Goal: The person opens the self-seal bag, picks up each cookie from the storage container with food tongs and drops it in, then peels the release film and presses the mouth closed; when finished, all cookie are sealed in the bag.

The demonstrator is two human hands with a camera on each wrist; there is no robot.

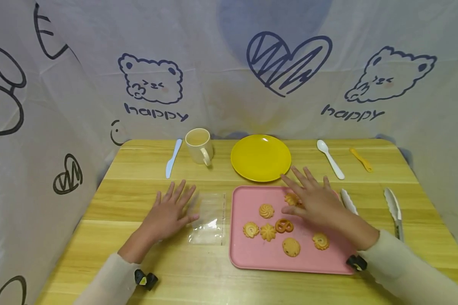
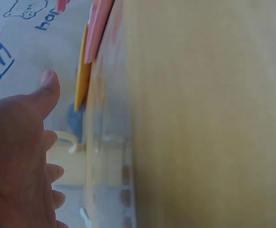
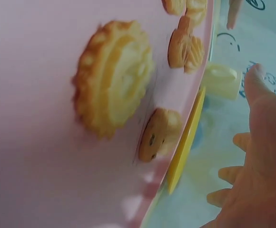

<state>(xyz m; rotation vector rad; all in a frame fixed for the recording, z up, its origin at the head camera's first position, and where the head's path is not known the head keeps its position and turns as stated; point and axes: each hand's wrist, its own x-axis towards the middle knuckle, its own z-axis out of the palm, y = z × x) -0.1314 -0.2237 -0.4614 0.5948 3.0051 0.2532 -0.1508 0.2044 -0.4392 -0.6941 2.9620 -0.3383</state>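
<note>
- Across the table, head view: left hand spread, by the clear bag, whose long axis runs near to far; right hand spread over the pink tray, long axis left to right.
- Left wrist view: thumb apart from fingers.
- Right wrist view: scalloped cookie on the tray, yellow plate beyond.

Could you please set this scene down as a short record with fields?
left hand: fingers spread, near the clear bag
right hand: fingers spread, over the pink tray
on tray: cookies and a pretzel
behind tray: yellow plate
back left: pale blue knife, cream mug
back right: white spoon, small orange utensil
right of tray: metal tongs, partly hidden
</note>
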